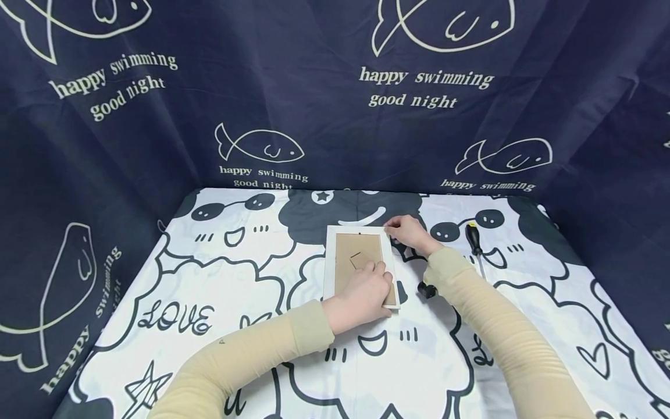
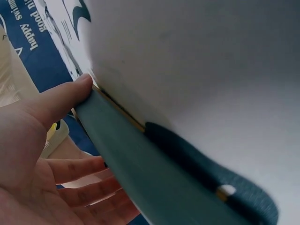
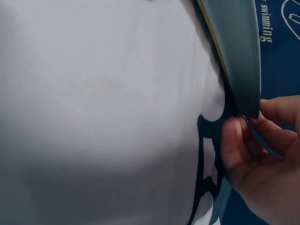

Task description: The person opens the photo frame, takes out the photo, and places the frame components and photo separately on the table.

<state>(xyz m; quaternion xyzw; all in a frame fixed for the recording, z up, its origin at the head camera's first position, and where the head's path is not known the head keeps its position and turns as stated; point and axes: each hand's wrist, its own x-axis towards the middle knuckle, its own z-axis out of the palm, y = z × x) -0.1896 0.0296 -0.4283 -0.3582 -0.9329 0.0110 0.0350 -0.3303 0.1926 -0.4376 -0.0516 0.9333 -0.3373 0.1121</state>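
Note:
A white picture frame [image 1: 330, 262] lies back side up on the patterned cloth, its brown backing board [image 1: 345, 276] showing. My left hand [image 1: 361, 297] reaches over its lower right part. In the left wrist view the thumb rests on the outer side of the frame edge [image 2: 117, 145], and the curled fingers are on the other side. At the top right corner, my right hand [image 1: 410, 233] pinches the frame. The right wrist view shows its thumb and fingers at the end of the frame edge [image 3: 241, 70].
A screwdriver [image 1: 473, 238] with a black and yellow handle lies to the right, beyond my right forearm. Beside the frame, a small black object [image 1: 426, 290] is partly covered by my right sleeve. Dark blue curtains [image 1: 335, 105] stand around the table's back and sides.

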